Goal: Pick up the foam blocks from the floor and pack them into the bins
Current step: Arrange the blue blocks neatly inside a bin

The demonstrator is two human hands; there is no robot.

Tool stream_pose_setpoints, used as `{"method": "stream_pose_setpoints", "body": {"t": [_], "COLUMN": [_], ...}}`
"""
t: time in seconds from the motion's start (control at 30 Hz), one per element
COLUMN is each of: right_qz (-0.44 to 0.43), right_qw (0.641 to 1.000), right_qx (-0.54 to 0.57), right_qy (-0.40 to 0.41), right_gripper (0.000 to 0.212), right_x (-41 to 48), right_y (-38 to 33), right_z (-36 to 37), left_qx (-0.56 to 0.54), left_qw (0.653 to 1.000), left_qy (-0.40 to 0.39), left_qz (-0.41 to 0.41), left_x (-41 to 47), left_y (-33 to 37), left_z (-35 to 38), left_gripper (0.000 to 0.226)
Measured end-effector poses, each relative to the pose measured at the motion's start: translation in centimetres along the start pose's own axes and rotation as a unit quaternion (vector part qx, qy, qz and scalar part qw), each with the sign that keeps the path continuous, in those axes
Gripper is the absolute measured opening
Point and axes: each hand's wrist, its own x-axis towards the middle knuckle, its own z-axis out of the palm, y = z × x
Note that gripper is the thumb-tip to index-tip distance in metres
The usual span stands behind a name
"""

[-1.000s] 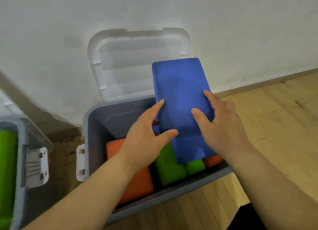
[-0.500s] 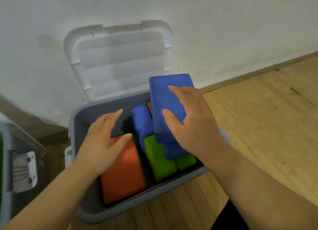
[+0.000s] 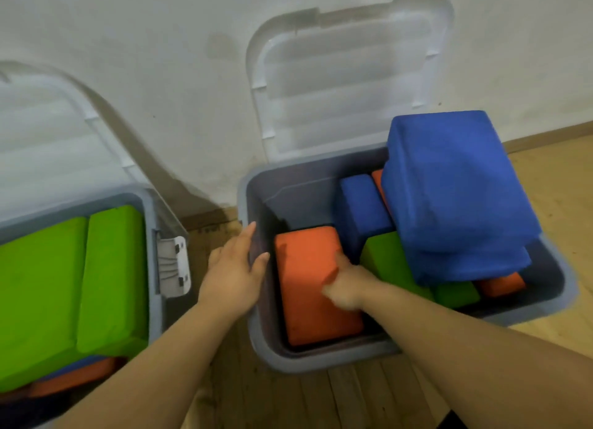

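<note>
Nearest, above the floor (image 3: 288,396), holding both bare forearms out. Resting the left grip (image 3: 234,277), released with fingers straight, against the left rim of the bin (image 3: 321,361). Holding the right grip (image 3: 345,287) down inside at the right edge of the orange block (image 3: 308,284), just beside a green block (image 3: 388,261); too blurred for telling whether grasping or clenched. Looking farther in at a small blue block (image 3: 362,210) and a big blue block (image 3: 455,187) sitting tilted atop the pile, poking above the rim. Having a second bin (image 3: 150,268), packed with green blocks (image 3: 38,284), at left. Facing the open lid (image 3: 346,75) leaning on the wall (image 3: 160,43).
</note>
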Motion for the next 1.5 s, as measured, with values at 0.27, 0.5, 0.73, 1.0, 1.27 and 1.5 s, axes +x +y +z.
{"method": "stream_pose_setpoints", "body": {"t": [0.27, 0.5, 0.73, 1.0, 1.27, 1.5], "right_qz": [-0.033, -0.108, -0.274, -0.273, 0.027, 0.037], "right_qw": [0.991, 0.964, 0.884, 0.82, 0.989, 0.963], "right_qx": [0.11, 0.145, 0.239, 0.463, 0.142, 0.264], "right_qy": [0.061, 0.193, 0.295, 0.197, -0.013, -0.031], "right_gripper": [0.128, 0.108, 0.085, 0.063, 0.1, 0.126], "right_x": [1.0, -2.5, -5.3, -3.0, 5.9, 6.4], "right_y": [0.0, -2.1, -3.3, -5.9, 0.4, 1.7], "right_z": [1.6, -0.8, -5.7, -6.3, 3.3, 4.9], "left_qx": [-0.024, -0.036, -0.102, -0.351, -0.313, -0.347], "left_qw": [0.999, 0.999, 0.994, 0.93, 0.928, 0.916], "left_qy": [-0.02, -0.016, 0.018, 0.09, 0.201, 0.202], "left_qz": [-0.009, -0.024, 0.024, 0.057, -0.004, -0.025], "left_x": [0.2, 0.7, 0.9, 1.7, 2.8, 3.1], "left_y": [-0.3, 0.1, 0.0, 1.0, -0.1, -0.6], "left_z": [-0.5, -0.3, -0.8, -4.7, -3.8, -3.4], "left_gripper": [0.069, 0.08, 0.096, 0.114, 0.096, 0.096]}}
